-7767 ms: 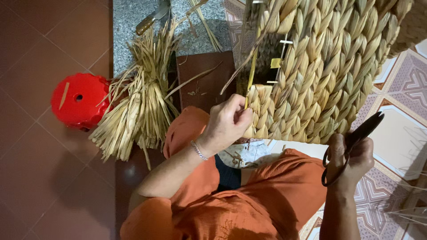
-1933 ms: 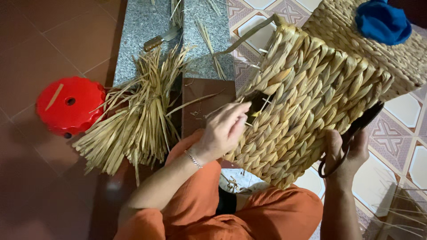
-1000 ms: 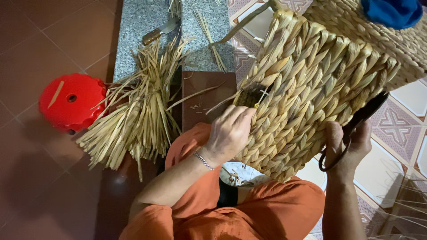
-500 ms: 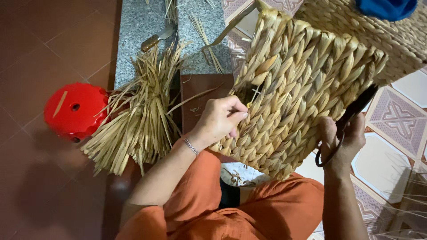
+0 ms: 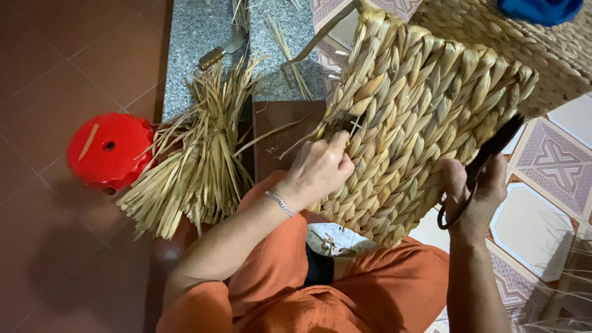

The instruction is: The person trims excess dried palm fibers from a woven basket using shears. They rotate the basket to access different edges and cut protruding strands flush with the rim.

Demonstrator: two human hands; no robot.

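Left hand (image 5: 317, 169) grip pinches woven basket (image 5: 419, 123) strand; right hand (image 5: 475, 194) grips scissors (image 5: 484, 160).

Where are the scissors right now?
In the head view, the black scissors are in the right hand, at the right edge of the woven basket.

Blue cloth (image 5: 541, 9) cut off by top edge; scissors (image 5: 482, 161) blades behind basket (image 5: 425, 123)

two baskets (image 5: 425, 123) – one stool (image 5: 108, 151), one scissors (image 5: 487, 157)
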